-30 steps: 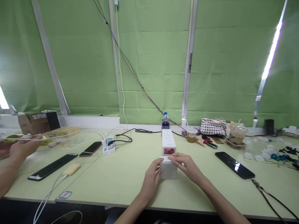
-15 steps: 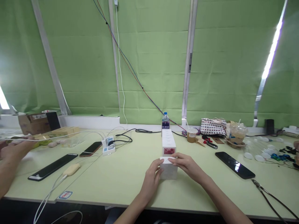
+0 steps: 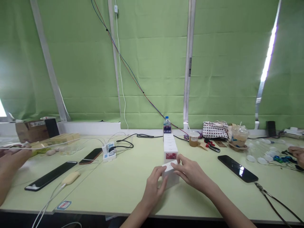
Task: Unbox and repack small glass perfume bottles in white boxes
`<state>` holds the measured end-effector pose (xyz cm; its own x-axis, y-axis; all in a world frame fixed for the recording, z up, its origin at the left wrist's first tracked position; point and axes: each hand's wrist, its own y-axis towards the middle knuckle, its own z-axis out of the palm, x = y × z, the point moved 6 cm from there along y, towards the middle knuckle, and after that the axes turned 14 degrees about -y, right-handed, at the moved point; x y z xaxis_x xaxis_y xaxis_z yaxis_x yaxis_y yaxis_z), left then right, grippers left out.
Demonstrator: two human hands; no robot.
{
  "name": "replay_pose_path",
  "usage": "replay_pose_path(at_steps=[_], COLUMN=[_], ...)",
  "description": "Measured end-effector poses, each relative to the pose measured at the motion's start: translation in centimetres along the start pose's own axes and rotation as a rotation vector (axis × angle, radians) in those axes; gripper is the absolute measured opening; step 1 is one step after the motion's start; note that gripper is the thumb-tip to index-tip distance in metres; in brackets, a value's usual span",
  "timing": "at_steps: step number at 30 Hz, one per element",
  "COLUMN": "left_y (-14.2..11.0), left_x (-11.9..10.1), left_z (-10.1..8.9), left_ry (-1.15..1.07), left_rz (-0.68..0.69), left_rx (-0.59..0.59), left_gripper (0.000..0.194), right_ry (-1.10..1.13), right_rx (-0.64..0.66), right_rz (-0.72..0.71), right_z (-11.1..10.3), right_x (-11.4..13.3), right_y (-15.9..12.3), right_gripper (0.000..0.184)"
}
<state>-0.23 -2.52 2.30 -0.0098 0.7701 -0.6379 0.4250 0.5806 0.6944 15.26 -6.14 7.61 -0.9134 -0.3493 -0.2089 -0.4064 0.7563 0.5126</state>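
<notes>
A small white box [image 3: 171, 180] stands on the table in front of me, turned slightly at an angle. My left hand [image 3: 154, 186] grips its left side, thumb at the near corner and fingertips at the top edge. My right hand [image 3: 193, 174] has its fingers on the top right edge of the same box, closed around that corner. Just behind stands a row of similar white boxes [image 3: 170, 145], its near end showing a dark pink picture. A water bottle [image 3: 167, 125] with a blue cap rises beyond the row.
Left are a power strip [image 3: 109, 155], two phones, and a cream charger [image 3: 70, 178] with white cables. Another phone [image 3: 237, 168] and pliers [image 3: 262, 188] lie right, near drink cups [image 3: 194, 139]. Other people's hands [image 3: 298, 153] work at both table ends.
The white box has turned out of line with the row, its front now angled. My left thumb has shifted along it. The view has tilted a little, and a person's hands have appeared at far right.
</notes>
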Motion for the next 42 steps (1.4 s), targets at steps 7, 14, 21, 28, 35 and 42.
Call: replay_pose_path(at_steps=[7,14,21,28,35,42], left_y=[-1.3,-0.9,-0.1,-0.4,0.5,2.7], left_x=[-3.2,-1.5,0.4,1.8,3.2,4.1], left_z=[2.0,1.9,0.8,2.1,2.4,-0.2], left_ry=[-0.049,0.05,0.037,-0.029,-0.022,0.177], left_rz=[0.235,0.147,-0.09,-0.319,-0.409,-0.416], left_rx=[0.351,0.206,0.029,0.195,0.214,0.164], left_gripper=[0.057,0.04,0.051,0.083,0.086,0.042], right_ry=[0.086,0.165,0.325,0.503,0.344,0.089], right_rx=[0.095,0.164,0.141,0.121,0.114,-0.117], right_rz=[0.059,0.076,0.07,0.095,0.166,0.207], right_z=[-0.6,0.1,1.3,1.8,4.1,5.3], right_x=[-0.8,-2.0,-2.9,-2.8,-2.2,-1.5], right_y=[-0.4,-0.6,-0.4,-0.5,-0.4,1.0], right_gripper=[0.044,0.032,0.034,0.044,0.075,0.081])
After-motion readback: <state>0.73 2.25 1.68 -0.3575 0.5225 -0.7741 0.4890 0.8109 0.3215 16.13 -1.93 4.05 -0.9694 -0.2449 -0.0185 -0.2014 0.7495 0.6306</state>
